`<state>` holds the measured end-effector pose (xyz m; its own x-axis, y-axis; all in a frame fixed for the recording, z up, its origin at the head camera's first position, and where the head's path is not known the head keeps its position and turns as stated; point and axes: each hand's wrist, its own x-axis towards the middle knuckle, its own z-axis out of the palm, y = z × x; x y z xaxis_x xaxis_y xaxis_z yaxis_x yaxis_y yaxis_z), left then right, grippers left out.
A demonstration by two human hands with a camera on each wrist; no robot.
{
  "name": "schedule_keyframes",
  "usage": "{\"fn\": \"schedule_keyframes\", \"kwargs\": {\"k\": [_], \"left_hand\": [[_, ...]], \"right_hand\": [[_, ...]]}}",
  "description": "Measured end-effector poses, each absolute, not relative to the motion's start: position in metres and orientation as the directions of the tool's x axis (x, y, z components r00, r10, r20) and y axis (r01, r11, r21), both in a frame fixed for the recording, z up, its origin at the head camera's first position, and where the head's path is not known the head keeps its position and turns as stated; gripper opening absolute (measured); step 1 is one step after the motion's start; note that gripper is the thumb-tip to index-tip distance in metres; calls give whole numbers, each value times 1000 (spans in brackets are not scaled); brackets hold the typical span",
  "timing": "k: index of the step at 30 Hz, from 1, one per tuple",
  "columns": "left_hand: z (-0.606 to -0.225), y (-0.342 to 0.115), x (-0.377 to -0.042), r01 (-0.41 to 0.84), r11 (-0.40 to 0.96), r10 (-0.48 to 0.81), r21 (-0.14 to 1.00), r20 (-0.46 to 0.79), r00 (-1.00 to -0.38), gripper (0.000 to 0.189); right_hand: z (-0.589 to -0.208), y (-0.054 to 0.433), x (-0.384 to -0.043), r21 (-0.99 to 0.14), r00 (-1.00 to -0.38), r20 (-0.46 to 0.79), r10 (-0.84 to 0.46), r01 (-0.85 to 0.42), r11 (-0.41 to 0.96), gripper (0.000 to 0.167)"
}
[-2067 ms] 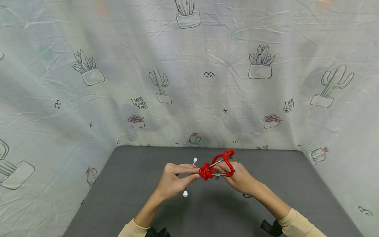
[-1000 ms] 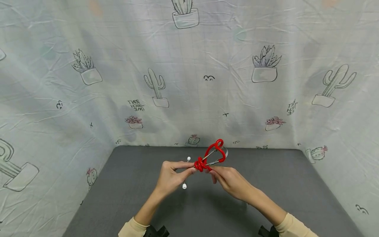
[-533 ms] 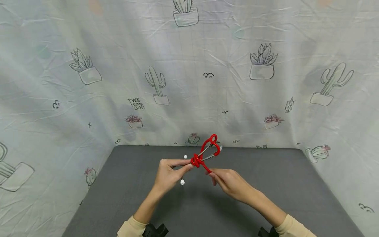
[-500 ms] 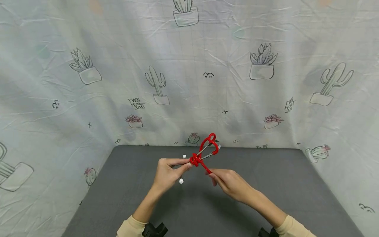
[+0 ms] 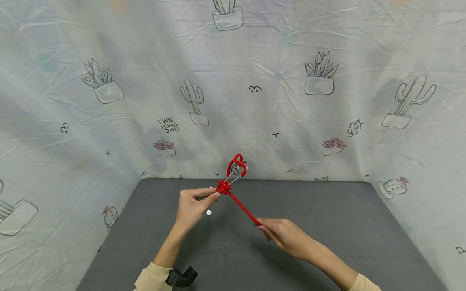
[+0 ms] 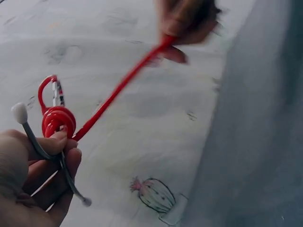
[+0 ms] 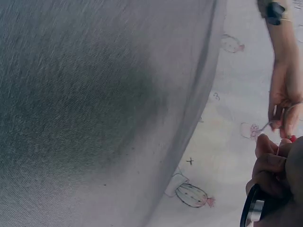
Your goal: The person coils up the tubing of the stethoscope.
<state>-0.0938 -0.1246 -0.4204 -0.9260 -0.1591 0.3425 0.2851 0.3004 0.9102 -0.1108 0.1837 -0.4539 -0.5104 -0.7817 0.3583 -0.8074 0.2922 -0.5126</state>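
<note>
A stethoscope with red tubing [image 5: 242,206] is held above the grey table. Its tubing is wound in a coil [image 6: 57,120] round the metal ear tubes [image 5: 233,178], with a loop standing up beyond. My left hand [image 5: 193,207] pinches the ear tubes right at the coil; a white ear tip [image 6: 19,113] sticks out on each side of the fingers. One length of tubing runs straight from the coil to my right hand [image 5: 285,237], which grips it. Under the right hand, in the right wrist view, shows the black-rimmed chest piece [image 7: 255,210], hidden in the head view.
The grey table [image 5: 327,210] reaches back to a pale hanging sheet [image 5: 284,109] printed with cacti, which also closes in both sides. A black strap mount [image 5: 182,278] sits on the left wrist.
The right hand has taken hold of the tubing beside the coil and drawn a straight length out to the lower right. The left hand and the coil have moved left and slightly away.
</note>
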Motion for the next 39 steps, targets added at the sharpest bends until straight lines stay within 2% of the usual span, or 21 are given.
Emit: {"fn": "schedule_keyframes", "kwargs": {"k": [6, 15, 19, 23, 28, 33, 37, 39], "left_hand": [[-422, -122, -96, 237, 362, -147, 902, 306, -941, 19], [-426, -118, -99, 226, 372, -160, 900, 302, -940, 15], [-427, -116, -100, 216, 374, -153, 902, 290, -945, 16], [-427, -114, -100, 207, 392, -152, 896, 285, -947, 16], [-429, -110, -100, 202, 449, -141, 870, 292, -946, 13], [-436, -106, -100, 223, 503, -91, 835, 307, -947, 11], [-440, -103, -100, 234, 537, -39, 811, 301, -953, 11], [-443, -100, -99, 235, 540, -10, 808, 285, -958, 9]], "right_hand": [[-454, 186, -107, -449, -442, 418, -794, -860, 243, 11], [-442, 186, -101, -282, -347, 513, -785, -932, 228, 16], [-435, 188, -101, -214, -306, 548, -778, -951, 223, 13], [-429, 189, -101, -148, -263, 582, -769, -965, 218, 24], [-425, 191, -103, -91, -221, 583, -782, -974, 207, 17], [-419, 192, -104, 15, -169, 571, -804, -976, 216, 22], [-409, 198, -108, 116, -125, 548, -827, -968, 223, 7], [-404, 202, -111, 162, -105, 539, -836, -961, 225, 14]]}}
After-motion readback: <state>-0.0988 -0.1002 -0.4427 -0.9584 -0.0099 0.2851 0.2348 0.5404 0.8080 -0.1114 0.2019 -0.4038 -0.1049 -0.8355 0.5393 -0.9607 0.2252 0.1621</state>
